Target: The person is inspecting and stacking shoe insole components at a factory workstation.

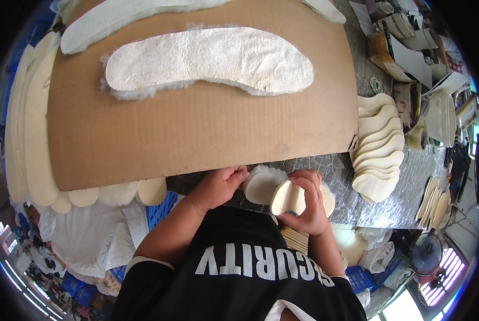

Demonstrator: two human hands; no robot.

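In front of my body, my left hand (226,184) is closed, its fingertips pinching the left edge of a white fleece-backed insole (262,187). My right hand (310,200) grips a cream felt insole (286,199) that bends between thumb and fingers. Part of the felt insole is hidden behind this hand, and a rounded pale end (327,201) shows to its right. Beyond both hands, a large white insole-shaped sheepskin piece (210,61) lies skin side up on a brown cardboard sheet (223,128), wool fringing its edge.
An overlapping row of cream insoles (378,150) lies right of the cardboard on the dark patterned tabletop (341,187). Long pale insoles (36,123) line the left side. Boxes and containers (403,51) crowd the far right. A fan (427,251) stands at lower right.
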